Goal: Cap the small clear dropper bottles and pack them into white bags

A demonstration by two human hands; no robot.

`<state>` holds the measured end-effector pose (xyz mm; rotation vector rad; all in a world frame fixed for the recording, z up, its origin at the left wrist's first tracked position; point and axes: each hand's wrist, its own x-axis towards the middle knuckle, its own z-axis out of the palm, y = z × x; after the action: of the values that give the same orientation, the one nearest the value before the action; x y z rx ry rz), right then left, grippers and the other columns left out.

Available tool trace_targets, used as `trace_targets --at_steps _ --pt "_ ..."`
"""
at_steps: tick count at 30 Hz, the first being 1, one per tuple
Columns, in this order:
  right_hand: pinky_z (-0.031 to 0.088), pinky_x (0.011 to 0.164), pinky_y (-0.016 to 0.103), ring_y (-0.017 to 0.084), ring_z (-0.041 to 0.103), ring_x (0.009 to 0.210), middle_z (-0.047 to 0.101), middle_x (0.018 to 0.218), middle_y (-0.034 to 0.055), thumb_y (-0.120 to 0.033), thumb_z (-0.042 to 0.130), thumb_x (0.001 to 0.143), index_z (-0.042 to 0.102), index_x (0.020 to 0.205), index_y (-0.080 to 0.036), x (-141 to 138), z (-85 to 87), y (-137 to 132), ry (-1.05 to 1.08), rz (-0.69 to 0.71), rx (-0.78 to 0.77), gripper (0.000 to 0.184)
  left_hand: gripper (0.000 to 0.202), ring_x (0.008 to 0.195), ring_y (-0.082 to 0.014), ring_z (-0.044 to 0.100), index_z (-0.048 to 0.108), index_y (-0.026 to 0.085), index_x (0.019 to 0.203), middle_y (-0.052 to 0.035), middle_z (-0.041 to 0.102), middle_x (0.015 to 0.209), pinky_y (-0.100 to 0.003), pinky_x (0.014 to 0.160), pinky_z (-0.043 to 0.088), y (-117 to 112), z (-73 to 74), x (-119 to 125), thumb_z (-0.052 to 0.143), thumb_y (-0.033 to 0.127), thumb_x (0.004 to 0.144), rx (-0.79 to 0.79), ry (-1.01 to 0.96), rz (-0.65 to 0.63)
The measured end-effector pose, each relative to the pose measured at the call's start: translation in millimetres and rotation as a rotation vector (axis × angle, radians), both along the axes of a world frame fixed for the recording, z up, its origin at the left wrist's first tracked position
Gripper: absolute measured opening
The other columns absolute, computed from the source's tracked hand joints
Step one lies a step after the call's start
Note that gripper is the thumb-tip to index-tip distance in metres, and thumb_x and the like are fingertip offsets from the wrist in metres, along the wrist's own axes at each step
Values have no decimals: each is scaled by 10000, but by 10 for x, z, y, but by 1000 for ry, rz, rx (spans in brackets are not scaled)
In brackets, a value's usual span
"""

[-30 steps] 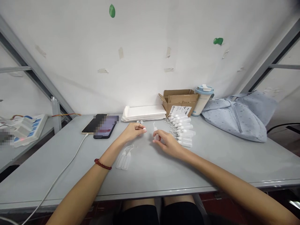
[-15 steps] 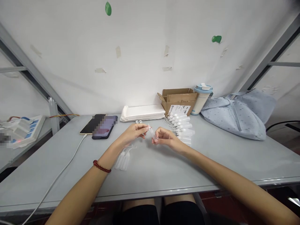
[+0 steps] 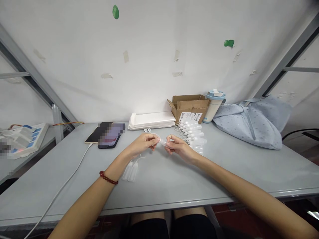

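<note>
Between my two hands, above the middle of the table, is a small translucent plastic bottle (image 3: 163, 142). My left hand (image 3: 149, 141) pinches its top end, with the fingertips covering the neck. My right hand (image 3: 178, 145) grips its body from the other side. Two similar bottles (image 3: 130, 172) with thin bent nozzles lie below my left wrist. To the right, behind my right hand, several bottles with white tops (image 3: 195, 132) lie in a row, partly hidden by that hand. Two small white caps (image 3: 147, 130) rest beyond my left hand.
At the back stand a stack of white packets (image 3: 152, 120), an open cardboard box (image 3: 190, 109) and a lidded cup (image 3: 213, 106). A pale blue fabric bag (image 3: 249, 126) lies at right. Two phones (image 3: 111, 136) lie at left, with a white cable (image 3: 67, 181) running to the front edge.
The bottle has tipped closer to level between my hands. My left fingers have closed further over its top end, and my right fingers have shifted on the body.
</note>
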<state>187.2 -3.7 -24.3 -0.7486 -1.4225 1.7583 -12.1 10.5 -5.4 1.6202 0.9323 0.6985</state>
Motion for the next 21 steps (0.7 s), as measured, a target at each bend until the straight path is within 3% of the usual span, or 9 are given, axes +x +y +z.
trace_targets --at_steps 8,12,15,18,21 --pt "286 539 226 81 377 516 423 572 -76 -380 612 775 377 828 -221 27 -16 9 -13 24 -19 288 339 645 -122 498 635 142 719 -18 547 704 -266 628 457 -4 -35 33 585 474 768 49 13 -11" --pt "277 528 223 73 369 488 429 565 -76 -415 595 786 378 823 -219 37 2 6 -30 1 -40 295 293 737 -148 538 707 155 858 -66 651 895 -282 671 464 3 -52 44 646 412 731 92 -7 37" --pt "283 527 224 73 368 484 433 568 -75 -432 595 783 381 823 -219 38 10 2 -40 -10 -46 305 287 773 -162 551 716 158 861 -86 661 1000 -303 705 467 15 -74 43 699 377 676 82 -18 79" --pt "292 533 227 77 375 494 436 574 -73 -433 595 787 385 830 -219 38 9 -1 -34 -3 -39 303 300 794 -168 554 712 155 850 -90 659 990 -310 727 471 8 -70 47 717 384 656 49 -37 88" --pt "300 541 232 80 386 508 440 580 -69 -425 585 797 387 828 -220 39 15 -5 -25 8 -15 286 340 733 -149 551 692 134 796 -82 647 870 -303 707 474 -16 -50 64 652 463 723 -15 -66 71"
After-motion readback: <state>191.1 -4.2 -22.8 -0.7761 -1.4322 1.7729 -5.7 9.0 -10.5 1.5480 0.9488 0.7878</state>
